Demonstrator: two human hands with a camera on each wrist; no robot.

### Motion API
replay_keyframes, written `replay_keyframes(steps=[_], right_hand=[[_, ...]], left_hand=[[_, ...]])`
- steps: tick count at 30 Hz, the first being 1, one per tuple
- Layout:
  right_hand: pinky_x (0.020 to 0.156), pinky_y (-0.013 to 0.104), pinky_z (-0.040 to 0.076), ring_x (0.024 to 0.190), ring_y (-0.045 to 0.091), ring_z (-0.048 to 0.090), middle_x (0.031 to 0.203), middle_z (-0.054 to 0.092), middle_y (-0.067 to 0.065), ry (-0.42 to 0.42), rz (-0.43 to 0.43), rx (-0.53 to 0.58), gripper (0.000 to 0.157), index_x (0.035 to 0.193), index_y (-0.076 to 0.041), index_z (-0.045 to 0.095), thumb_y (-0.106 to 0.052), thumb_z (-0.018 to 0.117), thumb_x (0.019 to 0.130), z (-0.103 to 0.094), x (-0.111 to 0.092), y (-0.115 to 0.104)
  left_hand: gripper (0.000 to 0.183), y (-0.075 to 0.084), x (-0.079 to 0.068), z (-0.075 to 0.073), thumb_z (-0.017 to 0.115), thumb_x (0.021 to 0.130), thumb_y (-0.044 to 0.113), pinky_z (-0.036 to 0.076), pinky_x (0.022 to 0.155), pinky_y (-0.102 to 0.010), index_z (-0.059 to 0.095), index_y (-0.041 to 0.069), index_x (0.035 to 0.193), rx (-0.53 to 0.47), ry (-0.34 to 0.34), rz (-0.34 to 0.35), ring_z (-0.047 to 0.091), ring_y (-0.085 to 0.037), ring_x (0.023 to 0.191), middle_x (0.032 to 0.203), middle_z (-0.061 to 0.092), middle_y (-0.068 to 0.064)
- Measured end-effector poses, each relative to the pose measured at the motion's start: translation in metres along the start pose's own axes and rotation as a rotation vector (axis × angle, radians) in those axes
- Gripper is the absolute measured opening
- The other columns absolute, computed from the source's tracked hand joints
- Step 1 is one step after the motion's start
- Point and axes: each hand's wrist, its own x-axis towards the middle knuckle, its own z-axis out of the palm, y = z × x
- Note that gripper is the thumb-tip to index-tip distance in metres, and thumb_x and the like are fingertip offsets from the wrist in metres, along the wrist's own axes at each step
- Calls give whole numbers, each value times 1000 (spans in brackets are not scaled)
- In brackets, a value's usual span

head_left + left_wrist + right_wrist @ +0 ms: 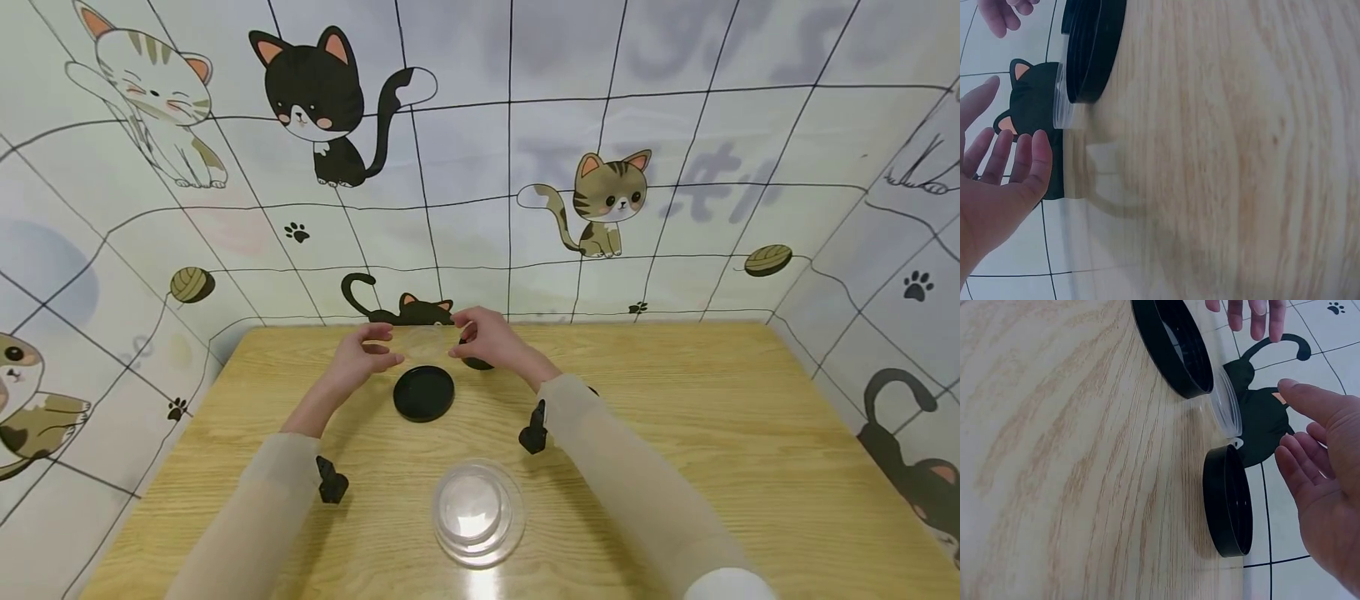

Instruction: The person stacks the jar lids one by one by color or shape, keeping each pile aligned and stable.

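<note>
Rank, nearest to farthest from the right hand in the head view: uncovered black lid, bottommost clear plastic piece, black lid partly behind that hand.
1. Partly hidden black lid: behind the right hand.
2. Uncovered black lid: left of centre.
3. Clear plastic piece: lower centre.

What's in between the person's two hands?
In the head view, a clear plastic piece lies between the left hand and right hand.

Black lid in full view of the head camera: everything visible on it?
The black lid is round and shallow, with a raised rim, and looks like plastic. It lies flat, open side up, on the wood-grain table, in front of a clear piece; whether those two touch is hard to tell. Neither the left hand nor the right hand touches it.
</note>
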Motion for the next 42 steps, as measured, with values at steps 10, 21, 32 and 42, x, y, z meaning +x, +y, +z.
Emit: replay_keyframes(steps=[10,21,32,42], right_hand=[[100,42,50,122,31,58,139,57,18,4,19,12,62,146,-1,53,-14,80,92,9,23,9],[104,43,47,128,30,54,140,57,15,-36,23,-58,62,146,-1,53,-16,80,92,13,35,13],[108,40,45,132,28,52,144,57,11,-71,47,-123,64,146,-2,53,-18,81,91,16,44,19],[106,41,46,130,28,54,140,59,13,-44,51,-145,62,144,-4,55,-18,82,90,19,48,26]], left_hand=[[70,-20,11,-13,75,93,7,52,91,-28,38,-3,152,-55,9,-15,45,-41,135,151,40,-26],[74,-29,18,-10,75,92,0,53,90,-26,35,-5,153,-116,0,-45,44,-40,138,151,40,-25],[72,-32,26,3,72,91,-7,53,94,-29,33,-9,152,-147,-13,-39,45,-45,136,148,41,-30],[68,-35,34,12,73,89,-10,54,92,-28,40,-10,149,-109,39,-56,52,-44,129,141,47,-31]])
